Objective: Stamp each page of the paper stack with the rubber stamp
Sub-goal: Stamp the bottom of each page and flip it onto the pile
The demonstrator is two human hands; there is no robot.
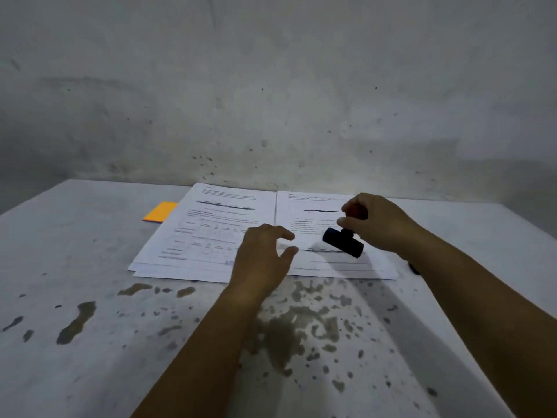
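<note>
Two piles of printed pages lie side by side on the table: a left pile [208, 230] and a right pile [313, 206]. My right hand [379, 221] grips the handle of a black rubber stamp [343, 242], which hangs tilted a little above the right pile's lower half. My left hand [262, 254] hovers over the gap between the two piles near their front edge, with fingers and thumb loosely spread and nothing in them. It hides part of the left pile's lower right corner.
An orange pad [161, 211] lies partly under the left pile's far left edge. A small dark object [414, 268] peeks out beside my right forearm. The grey table [90, 297] is stained and chipped in front. A wall [271, 101] stands just behind the papers.
</note>
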